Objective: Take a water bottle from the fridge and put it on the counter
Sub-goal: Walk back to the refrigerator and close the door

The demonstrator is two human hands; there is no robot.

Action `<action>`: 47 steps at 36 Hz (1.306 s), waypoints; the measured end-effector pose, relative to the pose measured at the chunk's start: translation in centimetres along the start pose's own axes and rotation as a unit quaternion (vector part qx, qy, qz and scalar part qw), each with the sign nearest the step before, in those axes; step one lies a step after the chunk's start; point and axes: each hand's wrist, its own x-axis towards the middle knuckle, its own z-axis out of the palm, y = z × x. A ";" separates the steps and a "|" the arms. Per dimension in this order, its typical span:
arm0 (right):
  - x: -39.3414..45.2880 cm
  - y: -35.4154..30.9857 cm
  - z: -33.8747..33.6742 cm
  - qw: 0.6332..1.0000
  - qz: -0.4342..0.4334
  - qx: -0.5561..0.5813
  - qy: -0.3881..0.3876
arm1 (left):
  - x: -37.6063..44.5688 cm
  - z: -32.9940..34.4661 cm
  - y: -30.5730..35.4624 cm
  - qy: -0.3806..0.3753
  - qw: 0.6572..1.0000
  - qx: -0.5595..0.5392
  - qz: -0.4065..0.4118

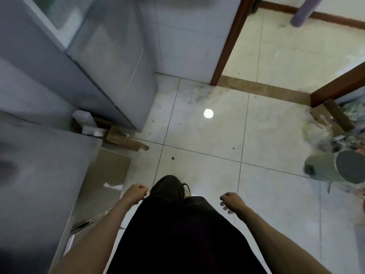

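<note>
the pale tiled floor (207, 139) fills most of the head view, blurred by motion, with a round bright spot of reflected light (208, 113) on one tile. at the upper left stands the grey fridge (106, 62), doors shut, its tall front running down to the floor. no water bottle shows anywhere; with the doors closed, the inside of the fridge is hidden. in front of the fridge, at the left edge, lies the grey counter (39, 175), its top bare where it shows. a brown wooden door frame (229, 42) rises at the upper right, opening onto a lighter tiled room. flattened cardboard (126, 139) sits on the floor in the gap between counter and fridge. at the right edge a cylindrical bin (333, 168) lies on its side among loose litter.

the person's black trousers (177, 234) fill the lower middle, one dark shoe (169, 184) stepping forward. both bare forearms hang low beside the legs. the left hand (136, 191) is loosely curled into a fist, empty, just beside the counter's corner and well apart from the fridge. the right hand (232, 201) is also loosely curled, fingers bent under, holding nothing, over open floor.
</note>
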 end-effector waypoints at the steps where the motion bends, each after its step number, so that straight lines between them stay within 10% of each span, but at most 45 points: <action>1: 0.4 -2.7 -1.4 1.000 -0.018 0.005 0.005 | 0.1 -0.8 0.4 0.004 1.000 -0.017 -0.012; 13: 8.9 -26.6 -13.5 0.991 -0.124 0.008 0.042 | 9.8 -9.4 9.3 -0.005 0.985 -0.057 -0.160; 21: 10.4 -33.4 -21.7 0.986 -0.148 -0.031 0.072 | 11.2 -15.1 36.7 0.090 0.980 0.081 0.156; 24: 10.8 -36.6 -26.0 0.982 -0.167 0.017 0.086 | 9.4 -17.1 49.3 0.202 0.918 0.105 0.324; 29: 10.7 -45.2 -34.6 0.953 -0.257 0.043 0.157 | 6.7 -19.7 64.2 0.458 0.678 0.115 0.563; 31: 9.4 -49.1 -38.0 0.928 -0.314 0.050 0.196 | 6.1 -20.0 67.8 0.482 0.650 0.140 0.570; 37: 3.1 -58.1 -46.7 0.826 -0.492 0.117 0.250 | 7.4 -17.2 69.6 0.489 0.703 0.199 0.476; 47: -5.9 -63.4 -49.4 0.558 -0.739 0.072 0.371 | 5.1 -17.5 65.1 0.533 0.695 0.096 0.473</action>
